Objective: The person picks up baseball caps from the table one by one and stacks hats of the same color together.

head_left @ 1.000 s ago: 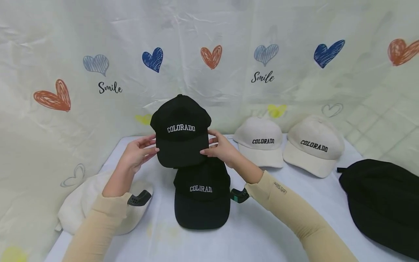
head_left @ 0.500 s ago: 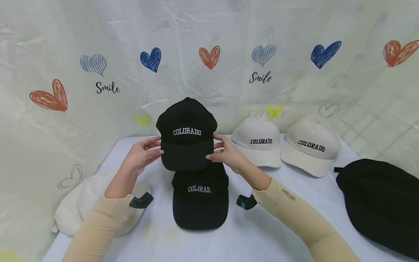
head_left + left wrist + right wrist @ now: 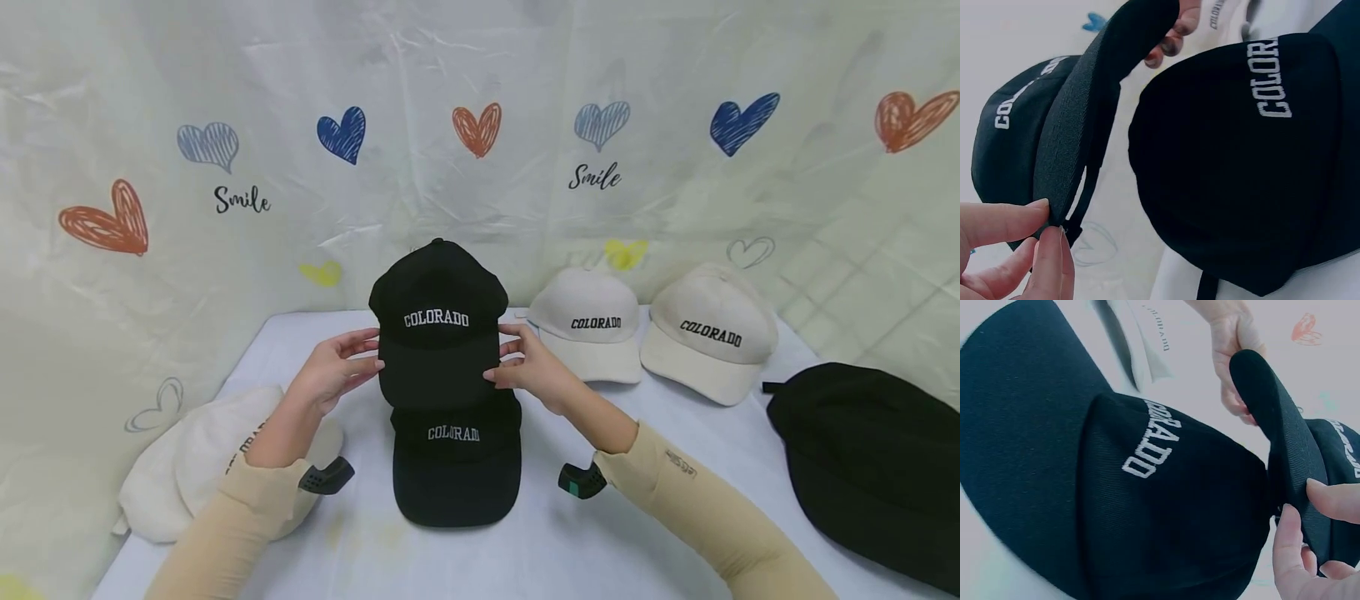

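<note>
Between both hands is a black baseball cap (image 3: 438, 287) with white COLORADO lettering, its brim toward me. My left hand (image 3: 330, 371) pinches the brim's left edge; in the left wrist view the thumb lies on top and fingers beneath. On the other side my right hand (image 3: 534, 371) pinches the brim's right edge, as the right wrist view also shows. Below and in front, a second black cap (image 3: 457, 479) with the same lettering rests on the table, its crown top hidden behind the held cap. The wrist views show a gap between the held brim and the lower crown.
Two cream COLORADO caps, one (image 3: 588, 312) beside the other (image 3: 712, 333), lie at the back right. Cream caps (image 3: 217, 467) overlap at the left, partly behind my left forearm. A large black cap (image 3: 870, 467) lies at the right edge. A heart-printed curtain (image 3: 480, 208) hangs behind the white table (image 3: 360, 542).
Both hands have carried the held black cap down and to the right, so it now sits more directly behind and above the lower black cap. The other caps have stayed put.
</note>
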`<state>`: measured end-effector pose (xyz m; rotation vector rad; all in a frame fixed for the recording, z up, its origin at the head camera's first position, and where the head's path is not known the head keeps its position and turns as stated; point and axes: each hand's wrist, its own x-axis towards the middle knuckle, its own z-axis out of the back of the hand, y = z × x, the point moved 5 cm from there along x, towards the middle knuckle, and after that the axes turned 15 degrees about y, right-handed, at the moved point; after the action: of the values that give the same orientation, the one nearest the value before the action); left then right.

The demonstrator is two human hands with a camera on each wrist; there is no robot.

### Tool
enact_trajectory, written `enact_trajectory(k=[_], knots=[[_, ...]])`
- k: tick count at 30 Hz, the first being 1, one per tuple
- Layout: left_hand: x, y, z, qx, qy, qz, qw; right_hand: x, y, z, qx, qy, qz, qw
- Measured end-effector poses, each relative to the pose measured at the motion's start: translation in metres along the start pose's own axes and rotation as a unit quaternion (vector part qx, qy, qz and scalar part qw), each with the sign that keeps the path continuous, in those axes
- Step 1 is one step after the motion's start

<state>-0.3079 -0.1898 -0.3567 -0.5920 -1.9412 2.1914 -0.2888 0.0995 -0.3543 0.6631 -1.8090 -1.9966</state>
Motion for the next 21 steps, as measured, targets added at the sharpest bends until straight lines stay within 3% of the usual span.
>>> enact_trajectory(k=[11,21], knots=[[-0.003,0.003,-0.012,0.001,0.03,-0.019,0.9994,-0.015,-0.012,0.004,0.01,0.001,-0.002,1.0],[-0.003,0.012,-0.017,-0.016,0.048,-0.016,0.9986,-0.024,-0.023,0.007,0.02,-0.001,0.005,1.0]])
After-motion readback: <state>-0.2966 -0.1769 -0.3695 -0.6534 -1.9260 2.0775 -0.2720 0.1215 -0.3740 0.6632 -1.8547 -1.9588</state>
